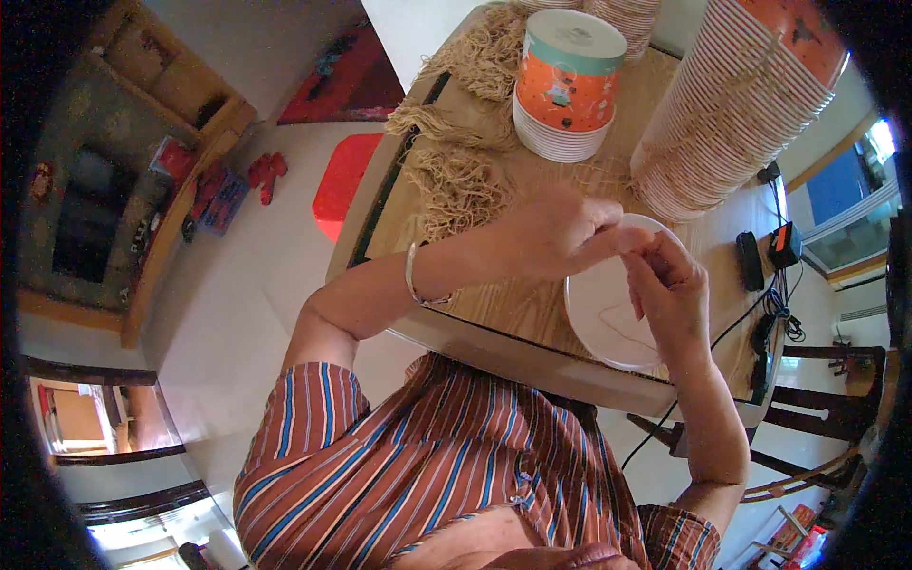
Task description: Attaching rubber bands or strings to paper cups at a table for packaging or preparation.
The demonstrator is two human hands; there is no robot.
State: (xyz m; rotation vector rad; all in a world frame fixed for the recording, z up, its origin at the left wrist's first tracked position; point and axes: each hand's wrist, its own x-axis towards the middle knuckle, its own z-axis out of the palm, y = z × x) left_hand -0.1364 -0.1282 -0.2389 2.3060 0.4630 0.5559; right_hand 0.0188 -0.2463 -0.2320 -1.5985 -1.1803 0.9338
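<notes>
My left hand (560,233), a bracelet on its wrist, reaches in from the left with its fingers closed in a pinch. My right hand (673,285) meets it fingertip to fingertip, its fingers also pinched. Whatever lies between the fingertips is too small to make out. Under both hands is a round white paper tub (594,309), partly hidden by them. A thin tan strand of twine (619,313) curves across the tub's white surface. Loose heaps of the same tan twine (456,195) lie left of the tub on the wooden table (518,309).
An upside-down stack of orange and teal paper tubs (570,90) stands at the back. A taller stack of tubs (736,119), draped with twine, rises on the right. Black adapters (784,244) and cables sit at the right edge. A red stool (347,180) is left of the table.
</notes>
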